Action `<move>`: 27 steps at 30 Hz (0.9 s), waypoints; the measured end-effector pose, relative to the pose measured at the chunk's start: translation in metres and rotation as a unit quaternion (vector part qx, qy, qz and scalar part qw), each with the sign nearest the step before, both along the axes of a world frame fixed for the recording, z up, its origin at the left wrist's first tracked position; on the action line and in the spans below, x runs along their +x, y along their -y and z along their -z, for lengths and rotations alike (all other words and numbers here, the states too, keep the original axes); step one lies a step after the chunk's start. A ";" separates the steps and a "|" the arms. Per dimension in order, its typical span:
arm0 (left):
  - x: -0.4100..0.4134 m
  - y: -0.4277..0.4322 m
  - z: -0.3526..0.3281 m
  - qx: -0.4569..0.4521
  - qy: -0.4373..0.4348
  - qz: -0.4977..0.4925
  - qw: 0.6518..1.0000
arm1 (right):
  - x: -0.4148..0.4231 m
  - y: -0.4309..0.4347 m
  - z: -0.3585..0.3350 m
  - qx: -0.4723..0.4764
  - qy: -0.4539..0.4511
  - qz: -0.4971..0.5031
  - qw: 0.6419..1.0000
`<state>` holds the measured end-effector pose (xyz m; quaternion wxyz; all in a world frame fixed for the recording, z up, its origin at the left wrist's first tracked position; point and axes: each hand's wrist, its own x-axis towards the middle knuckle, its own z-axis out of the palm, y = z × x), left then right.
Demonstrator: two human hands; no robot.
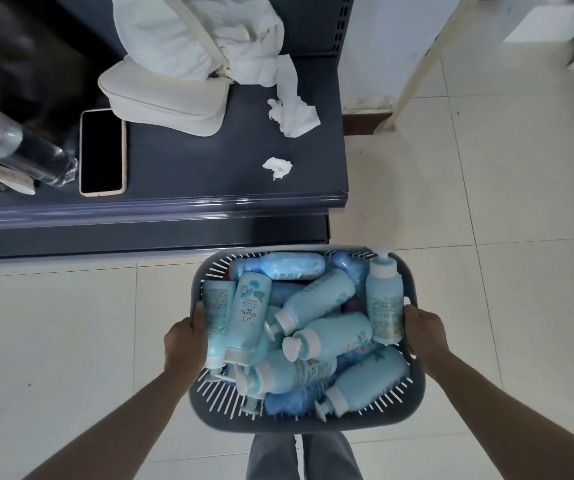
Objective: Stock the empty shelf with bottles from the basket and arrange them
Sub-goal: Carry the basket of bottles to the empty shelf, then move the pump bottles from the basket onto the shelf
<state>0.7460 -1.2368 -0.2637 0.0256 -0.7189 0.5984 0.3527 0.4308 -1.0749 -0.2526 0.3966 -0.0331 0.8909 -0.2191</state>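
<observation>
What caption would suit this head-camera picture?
The left hand and right hand grip a grey basket of light-blue bottles before a dark shelf bearing a phone and bag.

A dark grey slotted basket [308, 419] occupies the lower centre of the frame. It is heaped with pale blue pump bottles [316, 299] lying at all angles, one perhaps upright against its right wall. The dark shelf [209, 161] fills the upper left, just beyond the basket.
</observation>
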 end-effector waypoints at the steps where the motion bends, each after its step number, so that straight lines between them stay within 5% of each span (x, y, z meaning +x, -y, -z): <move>1: 0.000 0.000 0.001 0.000 0.000 -0.003 1.000 | 0.000 0.000 0.000 -0.002 0.001 0.002 1.000; 27: 0.009 0.005 0.001 0.040 0.027 0.018 0.999 | 0.008 -0.006 0.003 0.032 0.017 -0.032 0.999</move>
